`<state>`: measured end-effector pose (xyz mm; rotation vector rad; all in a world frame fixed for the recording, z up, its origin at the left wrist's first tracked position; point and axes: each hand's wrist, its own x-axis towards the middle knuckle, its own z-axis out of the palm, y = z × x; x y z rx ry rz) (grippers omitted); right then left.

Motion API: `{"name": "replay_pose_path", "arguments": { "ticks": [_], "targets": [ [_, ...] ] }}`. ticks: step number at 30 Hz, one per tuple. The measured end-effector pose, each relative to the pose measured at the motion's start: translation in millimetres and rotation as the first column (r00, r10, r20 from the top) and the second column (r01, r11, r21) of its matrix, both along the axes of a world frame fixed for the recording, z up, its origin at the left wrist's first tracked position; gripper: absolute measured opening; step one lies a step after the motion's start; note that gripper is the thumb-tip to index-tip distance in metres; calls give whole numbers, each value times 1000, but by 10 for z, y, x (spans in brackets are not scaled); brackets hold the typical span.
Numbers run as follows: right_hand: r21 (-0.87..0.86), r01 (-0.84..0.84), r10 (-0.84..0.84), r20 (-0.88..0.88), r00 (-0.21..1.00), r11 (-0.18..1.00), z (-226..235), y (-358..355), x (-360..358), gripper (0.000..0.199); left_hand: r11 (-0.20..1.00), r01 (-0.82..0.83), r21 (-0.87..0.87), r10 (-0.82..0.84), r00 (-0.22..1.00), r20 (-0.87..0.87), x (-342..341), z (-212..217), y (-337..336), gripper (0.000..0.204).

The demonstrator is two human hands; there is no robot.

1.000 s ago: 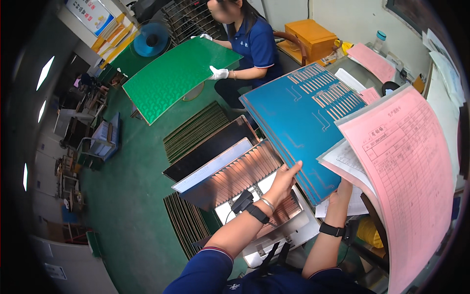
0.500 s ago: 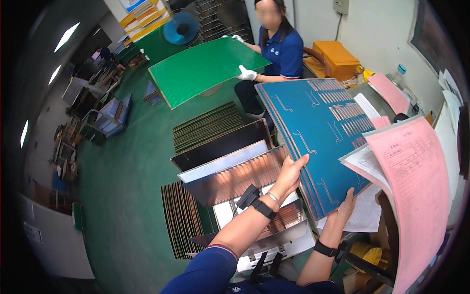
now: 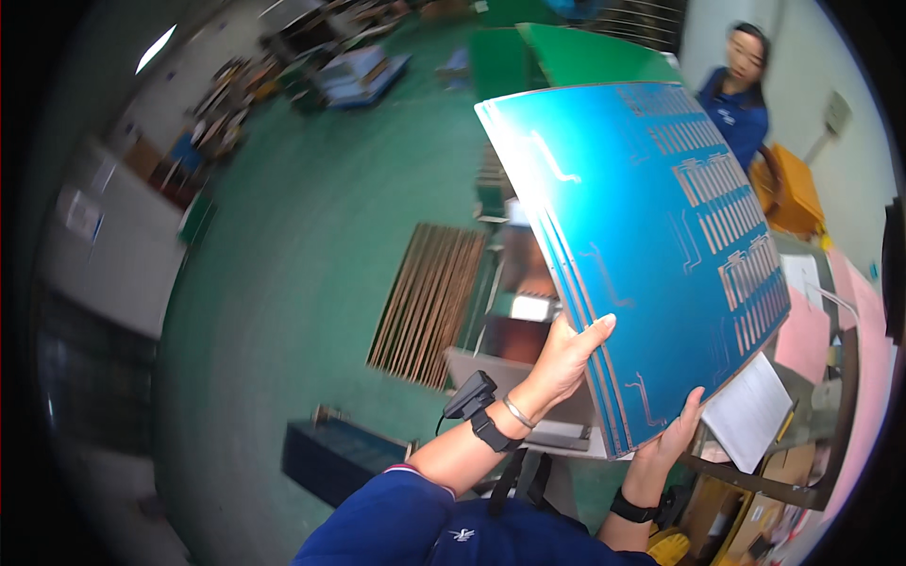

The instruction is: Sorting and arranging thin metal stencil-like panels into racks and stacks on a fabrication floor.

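Observation:
I hold a thin stack of large blue circuit panels (image 3: pixel 651 245) up in front of me, tilted, with copper traces showing on the top face. My left hand (image 3: pixel 566 357) grips the stack's left edge near its lower corner, thumb on top. My right hand (image 3: pixel 672 439) supports the bottom edge from beneath, fingers curled over it. A small black device (image 3: pixel 469 396) and a bracelet sit on my left wrist, a black watch (image 3: pixel 634 507) on my right.
A co-worker in a blue shirt (image 3: pixel 741 94) stands at the back right behind a green panel (image 3: pixel 585 55). Below lie a rack of brown panels (image 3: pixel 429 302), a copper sheet (image 3: pixel 519 302) and an orange bin (image 3: pixel 788 189). Pink and white papers (image 3: pixel 802 330) lie at right.
The blue panels have lifted off the table and swung up toward me, now filling the upper right. My view has turned left and down toward the green floor.

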<state>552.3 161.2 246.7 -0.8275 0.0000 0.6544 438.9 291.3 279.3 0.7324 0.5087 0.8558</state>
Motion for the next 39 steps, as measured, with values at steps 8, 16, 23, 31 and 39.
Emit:
{"name": "replay_pose_path", "arguments": {
  "ticks": [8,16,23,31,39],
  "targets": [
    [-161,-310,349,413,841,937,483,-389,-1797,46,923,-360,-136,381,902,202,-2181,-118,-1068,32],
    [-468,-571,713,612,342,675,150,-339,-2523,37,665,-519,-536,739,563,370,-3228,-939,-2143,31],
    [-671,-644,799,583,-151,368,190,116,-3225,27,443,-387,-808,896,229,381,-2968,-1585,-2245,6],
    [-877,-430,753,429,-499,215,-880,74,-3817,15,306,-123,-944,952,33,305,-2859,-2706,-2673,12],
    [-923,-356,809,320,-493,148,-2278,-88,-4095,11,224,-56,-973,975,1,224,-2933,-4002,-3022,12]
  ]
}}
